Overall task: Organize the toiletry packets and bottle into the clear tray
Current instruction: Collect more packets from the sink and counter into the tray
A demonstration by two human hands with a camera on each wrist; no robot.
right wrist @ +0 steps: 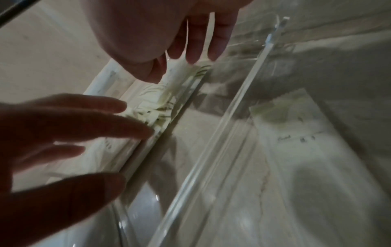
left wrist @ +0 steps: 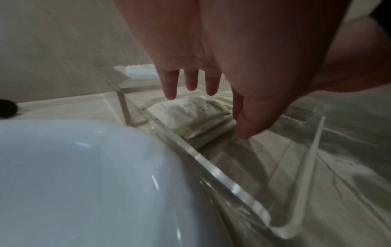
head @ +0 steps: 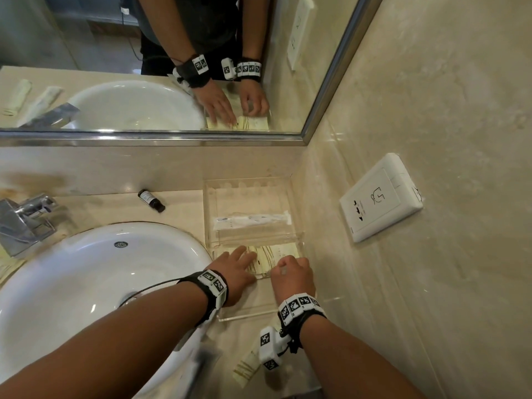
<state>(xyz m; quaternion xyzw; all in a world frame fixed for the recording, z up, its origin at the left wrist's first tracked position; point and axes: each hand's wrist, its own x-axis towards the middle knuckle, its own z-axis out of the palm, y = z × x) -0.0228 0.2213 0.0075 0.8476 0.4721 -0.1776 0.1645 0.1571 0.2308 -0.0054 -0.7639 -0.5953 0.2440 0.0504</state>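
Observation:
A clear tray (head: 248,317) stands on the counter right of the sink. Its back compartment holds a long white packet (head: 250,221). Cream packets (head: 270,254) (left wrist: 186,115) (right wrist: 148,103) lie stacked in the middle section. My left hand (head: 239,263) (right wrist: 63,125) rests on them with straight, spread fingers. My right hand (head: 290,269) (right wrist: 173,63) curls over their right end, thumb and fingertips pinching an edge. A small dark bottle (head: 151,200) lies on the counter behind the sink. Another cream packet (head: 246,370) (right wrist: 296,133) lies outside the tray near the counter's front edge.
The white sink (head: 86,283) touches the tray's left side, with a chrome faucet (head: 26,220) at far left. A mirror (head: 144,67) runs along the back. The tiled wall on the right, close to the tray, carries a white socket plate (head: 380,197).

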